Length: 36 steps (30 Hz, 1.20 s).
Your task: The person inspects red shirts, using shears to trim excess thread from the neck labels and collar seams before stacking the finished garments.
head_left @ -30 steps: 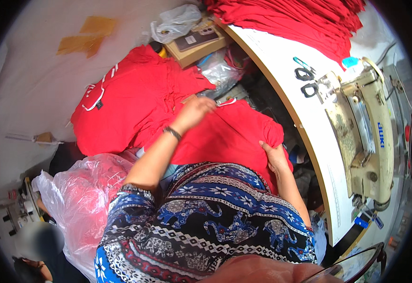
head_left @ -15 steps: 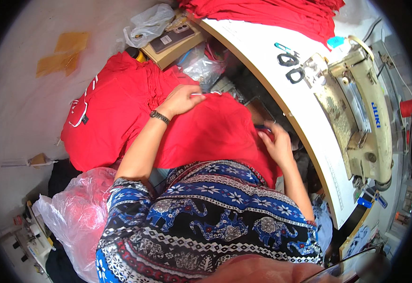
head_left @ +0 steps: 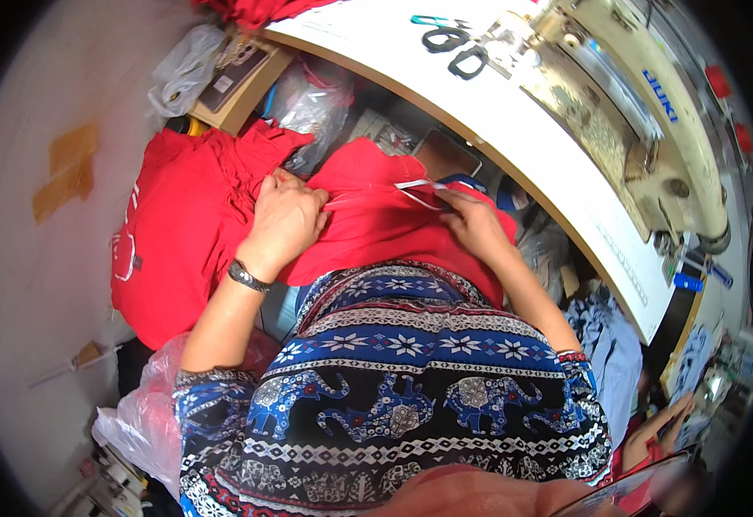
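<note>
Red cloth (head_left: 376, 237) lies spread over my lap, its far edge wavy. My left hand (head_left: 289, 220) presses on its left part, with curled fingers gripping a fold. At the right side of the cloth is my right hand (head_left: 473, 226), fingers bent together at a thin white strip (head_left: 415, 184) that loops over the red fabric. The exact pinch is partly hidden by the fingers. Just beyond that hand shows a dark blue item (head_left: 465, 181), its kind unclear. A larger heap of red garments (head_left: 183, 224), with white cord on it, rests to the left.
A white sewing table (head_left: 557, 172) curves along the right, bearing a sewing machine (head_left: 652, 112) and black-handled scissors (head_left: 467, 62). Beyond the heap stand a cardboard box (head_left: 243, 90) and a clear plastic bag (head_left: 308, 108). Another person's arm (head_left: 652, 426) appears at lower right.
The view has shifted right. My right hand has moved inward from the cloth's right edge to the white strip. My left hand has drawn nearer to me, its fingers now curled into the cloth.
</note>
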### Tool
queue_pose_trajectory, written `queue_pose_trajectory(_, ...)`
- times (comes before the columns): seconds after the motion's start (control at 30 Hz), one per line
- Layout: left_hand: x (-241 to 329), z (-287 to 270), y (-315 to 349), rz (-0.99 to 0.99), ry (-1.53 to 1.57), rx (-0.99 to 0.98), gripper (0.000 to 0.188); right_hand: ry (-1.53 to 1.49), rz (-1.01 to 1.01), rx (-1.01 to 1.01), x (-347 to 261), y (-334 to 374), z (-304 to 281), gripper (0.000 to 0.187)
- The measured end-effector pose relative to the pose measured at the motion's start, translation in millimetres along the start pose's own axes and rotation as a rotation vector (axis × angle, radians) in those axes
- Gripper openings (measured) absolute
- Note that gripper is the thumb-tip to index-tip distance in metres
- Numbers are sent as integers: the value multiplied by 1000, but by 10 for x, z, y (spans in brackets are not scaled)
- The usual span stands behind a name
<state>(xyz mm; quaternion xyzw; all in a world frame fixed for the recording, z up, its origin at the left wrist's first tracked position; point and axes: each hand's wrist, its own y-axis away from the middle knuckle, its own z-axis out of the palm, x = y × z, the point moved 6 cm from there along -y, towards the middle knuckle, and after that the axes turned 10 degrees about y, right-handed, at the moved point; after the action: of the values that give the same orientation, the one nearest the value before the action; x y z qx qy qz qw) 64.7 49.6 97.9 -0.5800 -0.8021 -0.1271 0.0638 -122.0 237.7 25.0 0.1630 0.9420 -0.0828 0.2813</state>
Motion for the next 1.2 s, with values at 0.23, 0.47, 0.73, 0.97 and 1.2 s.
queue_pose_trajectory(0.23,272,107,18,43,160,131,16,-27,-27,113,-234,-90,105,41)
queue_pose_trajectory(0.47,667,-25,237,117,490,-55,25,-674,126,-67,-269,-195,349,20)
queue_pose_trajectory(0.73,413,224,-161,115,747,434,14,-698,216,88,-225,-7,403,8)
queue_pose_trajectory(0.97,396,488,-349,50,762,109,15,-770,351,153,-182,51,476,10)
queue_pose_trajectory(1.2,420,935,-190,-300,1539,110,9,-908,354,69,-186,42,616,8)
